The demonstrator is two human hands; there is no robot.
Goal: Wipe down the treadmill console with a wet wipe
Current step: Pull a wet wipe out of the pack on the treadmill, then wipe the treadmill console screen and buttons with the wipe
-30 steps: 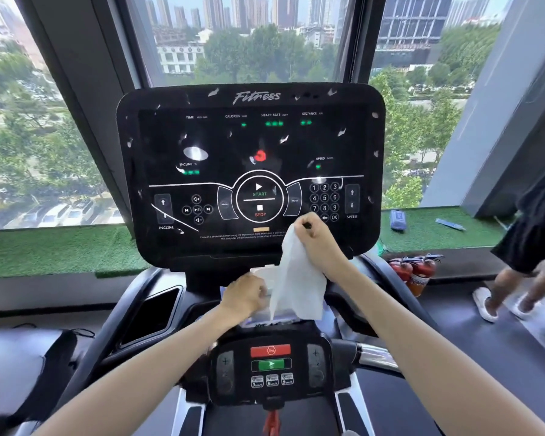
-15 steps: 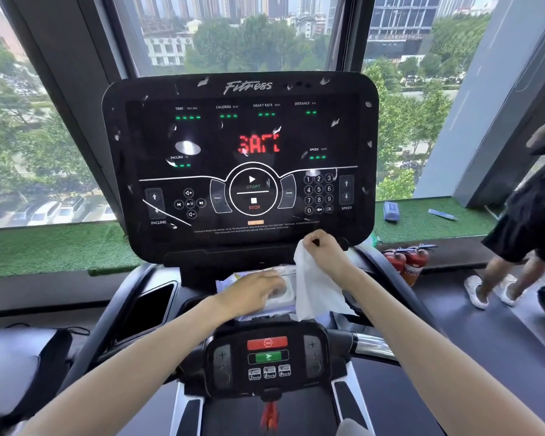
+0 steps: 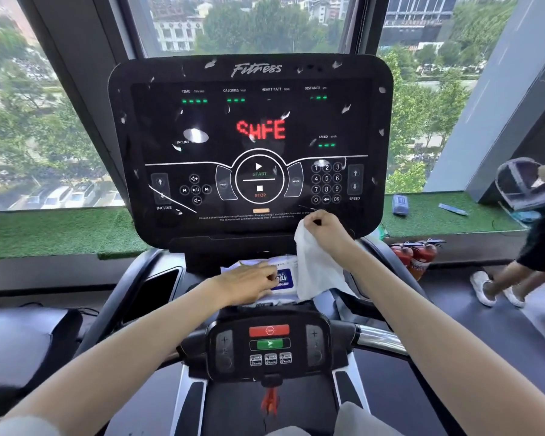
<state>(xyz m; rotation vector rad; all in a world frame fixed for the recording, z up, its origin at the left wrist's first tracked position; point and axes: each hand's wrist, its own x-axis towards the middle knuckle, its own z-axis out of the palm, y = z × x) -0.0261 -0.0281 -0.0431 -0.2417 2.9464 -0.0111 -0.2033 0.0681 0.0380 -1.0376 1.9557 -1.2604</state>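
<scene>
The black treadmill console [image 3: 249, 127] stands upright ahead, speckled with pale smudges, its red display reading "SAFE". My right hand [image 3: 326, 229] pinches the top of a white wet wipe [image 3: 315, 269], which hangs just below the console's lower right edge. On the tray under the console lies the white wipes pack [image 3: 283, 278] with a blue label. My left hand [image 3: 249, 283] lies flat on the pack's left side, pressing it down.
A lower control panel [image 3: 269, 344] with red and green buttons sits below the tray, between chrome handlebars [image 3: 378, 341]. Fire extinguishers [image 3: 417, 256] stand at the right by the green turf ledge [image 3: 453, 218]. A person [image 3: 523, 256] walks at the far right. A dark bag [image 3: 29, 344] lies at the left.
The wipe has come free of the pack and now hangs from my right hand. My left hand shifted to lie flat on the pack. The display lit up to "SAFE".
</scene>
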